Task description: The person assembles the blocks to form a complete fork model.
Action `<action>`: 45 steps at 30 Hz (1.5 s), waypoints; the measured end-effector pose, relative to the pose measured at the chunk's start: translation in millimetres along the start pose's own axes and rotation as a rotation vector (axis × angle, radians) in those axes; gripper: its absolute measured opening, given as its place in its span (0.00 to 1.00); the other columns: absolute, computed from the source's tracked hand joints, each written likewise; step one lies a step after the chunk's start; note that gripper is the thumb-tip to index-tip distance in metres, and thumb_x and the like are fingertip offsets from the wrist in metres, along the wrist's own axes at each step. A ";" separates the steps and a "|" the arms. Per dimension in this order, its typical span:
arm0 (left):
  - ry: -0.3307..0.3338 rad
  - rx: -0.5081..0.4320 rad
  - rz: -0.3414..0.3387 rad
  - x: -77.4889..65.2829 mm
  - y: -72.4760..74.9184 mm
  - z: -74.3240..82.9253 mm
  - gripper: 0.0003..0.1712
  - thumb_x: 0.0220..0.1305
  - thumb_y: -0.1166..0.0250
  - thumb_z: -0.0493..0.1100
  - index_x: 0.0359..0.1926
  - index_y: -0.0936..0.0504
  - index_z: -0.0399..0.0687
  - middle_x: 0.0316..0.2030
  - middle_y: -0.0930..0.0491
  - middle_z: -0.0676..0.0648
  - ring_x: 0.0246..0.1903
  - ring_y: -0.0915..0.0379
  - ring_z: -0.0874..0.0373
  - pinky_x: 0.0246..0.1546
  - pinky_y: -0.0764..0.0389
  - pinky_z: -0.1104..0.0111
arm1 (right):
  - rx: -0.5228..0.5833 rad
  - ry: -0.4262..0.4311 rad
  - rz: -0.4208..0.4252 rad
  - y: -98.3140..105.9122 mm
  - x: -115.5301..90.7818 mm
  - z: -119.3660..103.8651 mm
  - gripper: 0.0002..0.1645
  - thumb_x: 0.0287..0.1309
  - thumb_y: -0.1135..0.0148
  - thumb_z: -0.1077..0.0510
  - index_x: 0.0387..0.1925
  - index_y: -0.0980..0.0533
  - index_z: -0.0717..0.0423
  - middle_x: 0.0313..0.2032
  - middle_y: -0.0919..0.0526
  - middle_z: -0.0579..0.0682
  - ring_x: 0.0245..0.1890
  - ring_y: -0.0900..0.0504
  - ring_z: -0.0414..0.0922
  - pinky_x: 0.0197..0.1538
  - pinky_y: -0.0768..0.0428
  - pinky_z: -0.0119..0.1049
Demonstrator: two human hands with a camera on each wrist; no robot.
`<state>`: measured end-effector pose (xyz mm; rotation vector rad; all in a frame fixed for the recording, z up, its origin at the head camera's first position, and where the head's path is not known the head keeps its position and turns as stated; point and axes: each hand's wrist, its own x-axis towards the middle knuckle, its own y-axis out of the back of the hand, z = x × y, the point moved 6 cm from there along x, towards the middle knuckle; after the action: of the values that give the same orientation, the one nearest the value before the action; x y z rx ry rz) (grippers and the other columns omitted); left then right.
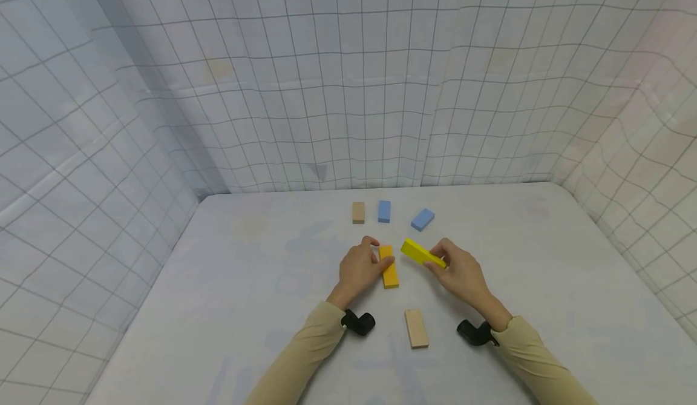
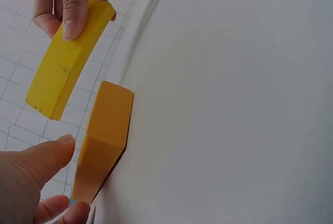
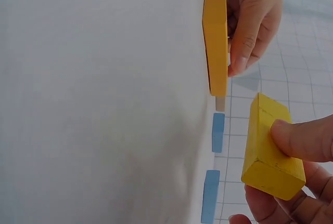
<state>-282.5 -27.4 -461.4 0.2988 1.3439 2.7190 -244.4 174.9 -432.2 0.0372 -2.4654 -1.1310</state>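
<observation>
Block (image 1: 418, 252), yel., in R hand (image 1: 461, 275), pt. hidden

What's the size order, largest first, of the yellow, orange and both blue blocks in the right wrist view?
1. Yellow block
2. Orange block
3. Lower blue block
4. Upper blue block
Apparent size only; nearness to the camera may skew it.

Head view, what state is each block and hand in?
Yellow block, raised, tilted
Orange block, lying on the table
Left blue block, lying flat
Right blue block, lying askew
Far tan block, lying flat
Near tan block, lying flat
Left hand, loosely open at the orange block
Right hand, pinching the yellow block
</observation>
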 end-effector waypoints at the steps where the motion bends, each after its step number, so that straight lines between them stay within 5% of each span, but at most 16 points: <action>1: -0.005 0.003 0.002 -1.0 0.6 0.2 0.27 0.59 0.35 0.60 0.50 0.25 0.46 0.23 0.27 0.56 0.20 0.33 0.62 0.20 0.31 0.70 | 0.000 -0.001 -0.001 -0.5 0.4 0.5 0.15 0.50 0.28 0.62 0.37 0.25 0.59 0.35 0.17 0.52 0.29 0.23 0.45 0.31 0.26 0.40; 10: -0.237 0.114 -0.001 -18.1 8.8 9.4 0.29 0.58 0.34 0.60 0.53 0.25 0.46 0.45 0.26 0.47 0.43 0.30 0.53 0.43 0.28 0.63 | 0.008 -0.001 -0.002 -3.7 6.0 2.2 0.15 0.50 0.28 0.62 0.38 0.26 0.59 0.35 0.17 0.53 0.29 0.23 0.45 0.32 0.26 0.40; 16: -0.358 0.190 -0.059 -30.8 10.1 11.6 0.35 0.52 0.32 0.65 0.53 0.23 0.48 0.54 0.28 0.48 0.50 0.32 0.53 0.50 0.31 0.61 | 0.017 0.006 -0.001 -4.8 12.0 1.5 0.16 0.50 0.28 0.61 0.38 0.26 0.60 0.34 0.17 0.54 0.27 0.24 0.44 0.30 0.27 0.39; 21: -0.375 0.191 -0.104 -36.2 9.8 11.0 0.36 0.49 0.29 0.63 0.55 0.23 0.49 0.57 0.30 0.50 0.52 0.33 0.53 0.51 0.31 0.61 | 0.015 0.011 0.007 -2.0 18.5 -1.6 0.15 0.51 0.29 0.62 0.38 0.26 0.60 0.34 0.18 0.55 0.26 0.27 0.45 0.30 0.28 0.38; 33: -0.375 0.187 -0.023 -35.2 6.2 7.7 0.33 0.52 0.29 0.60 0.55 0.21 0.48 0.57 0.27 0.51 0.48 0.31 0.54 0.47 0.30 0.64 | 0.037 0.038 -0.017 -6.6 35.9 -7.5 0.15 0.51 0.29 0.62 0.37 0.26 0.60 0.33 0.19 0.53 0.25 0.29 0.43 0.29 0.30 0.37; 45: -0.409 0.158 0.014 -34.7 5.7 4.5 0.32 0.51 0.29 0.59 0.55 0.19 0.50 0.57 0.26 0.50 0.48 0.31 0.54 0.46 0.29 0.63 | 0.171 0.068 -0.078 -27.5 57.6 -11.5 0.09 0.54 0.31 0.63 0.36 0.22 0.61 0.36 0.16 0.54 0.36 0.22 0.49 0.41 0.25 0.43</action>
<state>-247.7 -33.2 -458.8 0.8264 1.4289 2.3818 -296.3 136.9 -424.4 0.2209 -2.5120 -0.9309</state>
